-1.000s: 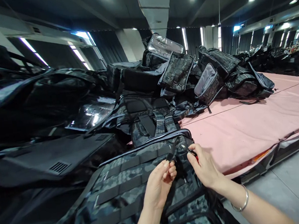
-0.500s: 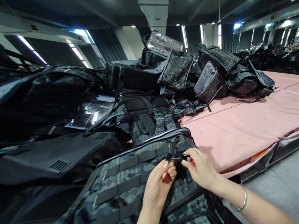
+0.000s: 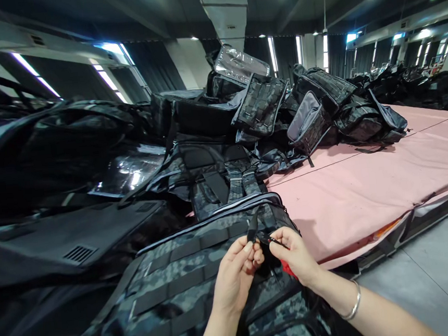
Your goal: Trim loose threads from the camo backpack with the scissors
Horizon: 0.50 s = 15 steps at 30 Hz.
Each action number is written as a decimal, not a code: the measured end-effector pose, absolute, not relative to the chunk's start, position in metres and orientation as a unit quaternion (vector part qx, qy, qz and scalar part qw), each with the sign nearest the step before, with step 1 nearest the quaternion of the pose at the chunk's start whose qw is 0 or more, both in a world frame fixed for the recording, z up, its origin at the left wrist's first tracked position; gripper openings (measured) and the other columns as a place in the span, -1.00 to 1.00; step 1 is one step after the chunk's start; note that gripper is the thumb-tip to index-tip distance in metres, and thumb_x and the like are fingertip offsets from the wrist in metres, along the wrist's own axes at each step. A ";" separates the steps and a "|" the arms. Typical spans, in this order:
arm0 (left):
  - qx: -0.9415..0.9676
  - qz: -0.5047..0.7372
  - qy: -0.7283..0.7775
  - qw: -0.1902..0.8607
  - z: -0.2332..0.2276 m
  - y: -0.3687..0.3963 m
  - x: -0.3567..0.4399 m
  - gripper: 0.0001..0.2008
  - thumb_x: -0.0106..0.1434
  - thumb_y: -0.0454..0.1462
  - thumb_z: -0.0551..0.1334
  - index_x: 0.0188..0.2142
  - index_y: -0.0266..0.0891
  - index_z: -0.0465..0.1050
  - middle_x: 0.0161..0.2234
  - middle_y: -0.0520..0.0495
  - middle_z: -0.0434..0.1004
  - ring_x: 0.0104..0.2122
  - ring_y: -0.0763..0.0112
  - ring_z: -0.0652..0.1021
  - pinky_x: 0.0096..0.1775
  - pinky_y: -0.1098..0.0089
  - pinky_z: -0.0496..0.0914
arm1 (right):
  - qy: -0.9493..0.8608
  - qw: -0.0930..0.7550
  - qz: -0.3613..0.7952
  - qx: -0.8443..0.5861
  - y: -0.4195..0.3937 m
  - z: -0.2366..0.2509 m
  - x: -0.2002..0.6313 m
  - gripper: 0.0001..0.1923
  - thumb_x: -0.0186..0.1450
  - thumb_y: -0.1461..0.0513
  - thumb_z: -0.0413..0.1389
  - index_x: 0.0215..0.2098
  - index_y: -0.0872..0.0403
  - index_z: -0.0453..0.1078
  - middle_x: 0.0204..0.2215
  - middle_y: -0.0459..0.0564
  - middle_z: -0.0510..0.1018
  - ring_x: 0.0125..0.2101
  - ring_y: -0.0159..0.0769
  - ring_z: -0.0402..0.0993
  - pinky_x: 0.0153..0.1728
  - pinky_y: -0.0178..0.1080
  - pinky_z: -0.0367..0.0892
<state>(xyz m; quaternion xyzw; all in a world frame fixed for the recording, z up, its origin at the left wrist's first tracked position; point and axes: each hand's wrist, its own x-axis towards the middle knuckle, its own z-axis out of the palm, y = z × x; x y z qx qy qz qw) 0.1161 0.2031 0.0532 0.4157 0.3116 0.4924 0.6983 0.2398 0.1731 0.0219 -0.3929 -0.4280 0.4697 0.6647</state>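
A black strap (image 3: 252, 227) of the camouflage backpack (image 3: 194, 280) was pinched by the left hand (image 3: 237, 274) at the pack's upper front. A red-handled tool (image 3: 279, 252) was gripped by the right hand (image 3: 296, 256), just right of the strap. The pink table (image 3: 374, 186) lay right of the backpack.

No readable text, label, brand, number or sign anywhere in view. Nothing legible on the camouflage backpack (image 3: 202, 274), on the piled bags (image 3: 266, 112), or on the pink table cover (image 3: 367, 187).
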 end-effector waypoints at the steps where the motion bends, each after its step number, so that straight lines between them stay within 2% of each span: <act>1: 0.419 0.491 0.310 0.698 0.053 0.203 0.117 -0.76 -0.06 -0.22 0.40 -0.44 -0.30 0.44 -0.56 0.04 0.34 -0.56 0.60 0.31 -0.51 0.59 0.27 | -0.413 0.669 0.485 -0.383 0.173 0.020 0.239 -0.80 0.11 0.13 0.12 -0.39 0.08 0.26 -0.48 -0.14 0.34 -0.47 -0.42 0.23 -0.40 -0.33 0.16; 3: 0.421 0.488 0.310 0.699 0.052 0.203 0.120 -0.75 -0.07 -0.21 0.40 -0.44 -0.30 0.44 -0.56 0.04 0.35 -0.56 0.60 0.31 -0.50 0.59 0.27 | -0.409 0.673 0.482 -0.383 0.172 0.017 0.239 -0.81 0.12 0.14 0.12 -0.38 0.08 0.26 -0.49 -0.14 0.33 -0.48 -0.42 0.22 -0.41 -0.33 0.16; 9: 0.381 0.515 0.341 0.688 0.046 0.204 0.117 -0.73 -0.12 -0.22 0.42 -0.46 -0.30 0.43 -0.56 0.04 0.37 -0.58 0.62 0.30 -0.48 0.58 0.30 | -0.502 0.645 0.340 -0.465 0.159 0.021 0.247 -0.88 0.21 0.20 0.03 -0.30 0.05 0.23 -0.47 -0.16 0.32 -0.44 -0.39 0.25 -0.36 -0.33 0.20; 15: 0.390 0.521 0.329 0.684 0.047 0.201 0.116 -0.77 -0.08 -0.25 0.40 -0.47 -0.30 0.42 -0.55 0.04 0.35 -0.56 0.60 0.29 -0.48 0.57 0.29 | -0.604 0.531 0.213 -0.555 0.152 0.037 0.258 -0.91 0.22 0.23 0.00 -0.28 0.05 0.25 -0.48 -0.14 0.34 -0.43 -0.36 0.30 -0.36 -0.30 0.18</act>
